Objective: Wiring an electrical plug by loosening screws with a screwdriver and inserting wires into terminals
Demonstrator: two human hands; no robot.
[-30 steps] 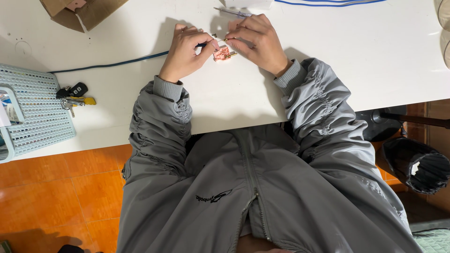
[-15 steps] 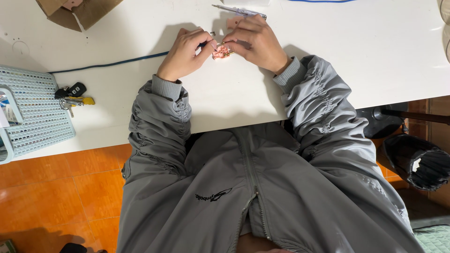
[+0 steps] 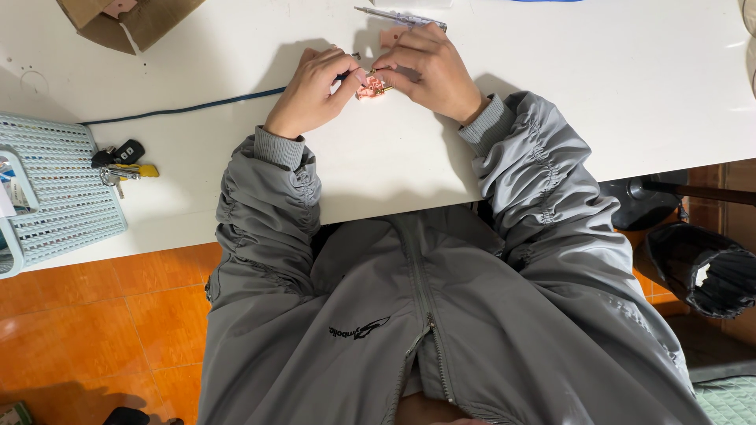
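Hands pinch one small pink part (image 3: 370, 85) between them, left hand (image 3: 313, 93) and right hand (image 3: 429, 71) fingertips gripping, screwdriver (image 3: 400, 16) just beyond the right.

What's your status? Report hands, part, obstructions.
Left hand and right hand both pinching small pink part over white table. Nothing in the way.

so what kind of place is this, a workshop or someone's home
Probably a home or small craft workspace rather than a factory: a plain white table over orange floor tiles, with a keyring beside a pale plastic basket. Both hands, left hand and right hand, pinch a small pink piece.
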